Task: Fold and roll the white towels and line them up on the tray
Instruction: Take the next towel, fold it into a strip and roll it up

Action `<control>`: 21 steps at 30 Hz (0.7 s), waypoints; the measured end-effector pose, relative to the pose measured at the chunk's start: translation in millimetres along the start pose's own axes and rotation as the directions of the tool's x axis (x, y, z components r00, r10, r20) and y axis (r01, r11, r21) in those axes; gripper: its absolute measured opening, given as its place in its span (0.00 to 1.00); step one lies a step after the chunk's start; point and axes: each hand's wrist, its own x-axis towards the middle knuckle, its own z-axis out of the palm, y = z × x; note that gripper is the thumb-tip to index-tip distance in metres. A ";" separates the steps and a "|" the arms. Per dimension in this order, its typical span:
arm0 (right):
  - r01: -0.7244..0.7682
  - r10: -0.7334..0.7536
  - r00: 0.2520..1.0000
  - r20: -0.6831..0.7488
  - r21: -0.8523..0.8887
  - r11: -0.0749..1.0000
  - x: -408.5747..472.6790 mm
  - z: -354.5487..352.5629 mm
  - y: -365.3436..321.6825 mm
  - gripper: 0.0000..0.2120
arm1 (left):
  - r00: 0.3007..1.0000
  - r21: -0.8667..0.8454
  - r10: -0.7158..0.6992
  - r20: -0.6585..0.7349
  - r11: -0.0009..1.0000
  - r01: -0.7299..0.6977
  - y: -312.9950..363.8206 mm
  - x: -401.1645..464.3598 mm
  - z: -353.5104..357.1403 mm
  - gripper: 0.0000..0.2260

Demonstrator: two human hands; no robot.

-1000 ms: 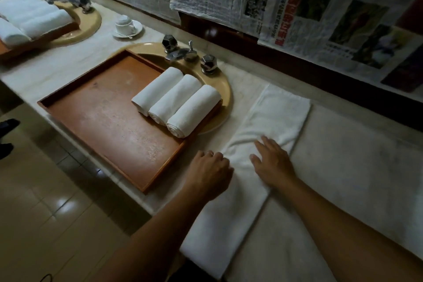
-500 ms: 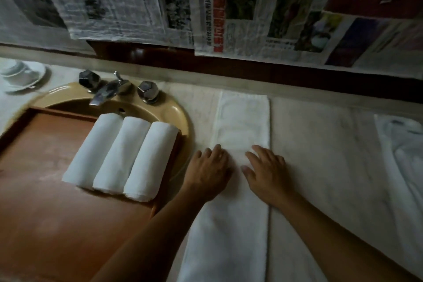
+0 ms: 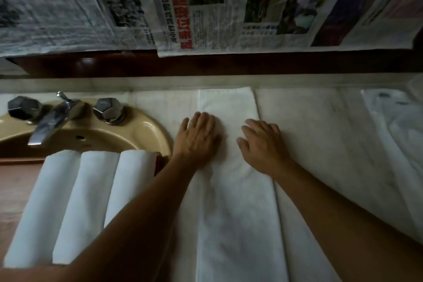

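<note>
A long white towel (image 3: 233, 213), folded into a narrow strip, lies flat on the marble counter and runs from the back wall toward me. My left hand (image 3: 198, 137) rests palm-down on its left side with fingers straight. My right hand (image 3: 263, 144) presses flat on its right edge, fingers spread. Three rolled white towels (image 3: 75, 201) lie side by side on the brown wooden tray (image 3: 13, 181) at the left; my left forearm crosses in front of the nearest roll.
A tan sink basin (image 3: 146, 130) with a chrome tap (image 3: 52, 121) and two faceted knobs sits behind the tray. Newspaper sheets (image 3: 206, 7) hang on the wall above. More white cloth (image 3: 398, 144) lies crumpled at the counter's right end.
Both hands have slid along the folded towel toward the wall, smoothing it. The camera has swung right and closer, so the tray now sits at the left edge.
</note>
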 end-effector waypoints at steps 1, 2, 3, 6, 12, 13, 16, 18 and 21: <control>-0.010 0.010 1.000 0.001 0.000 1.000 5.2 -1.6 0.7 0.28 | 1.000 -0.014 -0.010 -0.022 1.000 0.009 1.1 3.9 0.1 0.30; -0.018 0.018 1.000 0.004 -0.005 1.000 9.8 -0.4 2.0 0.29 | 1.000 -0.020 -0.012 -0.021 1.000 0.011 2.9 8.4 0.6 0.31; -0.026 0.026 1.000 0.011 -0.008 1.000 13.6 2.1 4.0 0.31 | 1.000 -0.008 -0.004 0.004 1.000 0.004 3.3 14.1 1.6 0.32; -0.059 0.059 0.993 0.098 -0.002 0.998 21.5 14.9 20.4 0.38 | 0.999 0.019 0.008 0.042 1.000 -0.009 -3.9 30.1 9.7 0.34; -0.067 0.068 0.993 0.099 -0.016 0.998 57.9 14.6 37.4 0.37 | 0.999 0.029 -0.040 0.015 0.999 0.039 -15.5 63.9 3.4 0.32; -0.078 0.078 0.993 0.086 -0.004 0.997 57.1 13.2 36.0 0.35 | 0.998 0.041 -0.062 0.024 0.997 0.061 -11.4 65.2 -1.8 0.31; -0.091 0.090 0.995 0.033 0.057 0.994 24.2 9.7 30.0 0.33 | 0.992 -0.051 -0.128 0.013 0.990 0.128 8.1 42.1 -7.6 0.30; -0.039 0.038 0.998 0.053 0.032 0.999 -6.5 12.6 31.6 0.35 | 0.996 -0.097 -0.081 0.020 0.992 0.083 20.2 10.0 4.6 0.31; -0.031 0.030 0.992 0.126 0.010 0.999 -7.5 14.9 44.6 0.39 | 0.999 -0.127 -0.035 0.022 0.991 0.037 14.7 -1.3 22.2 0.31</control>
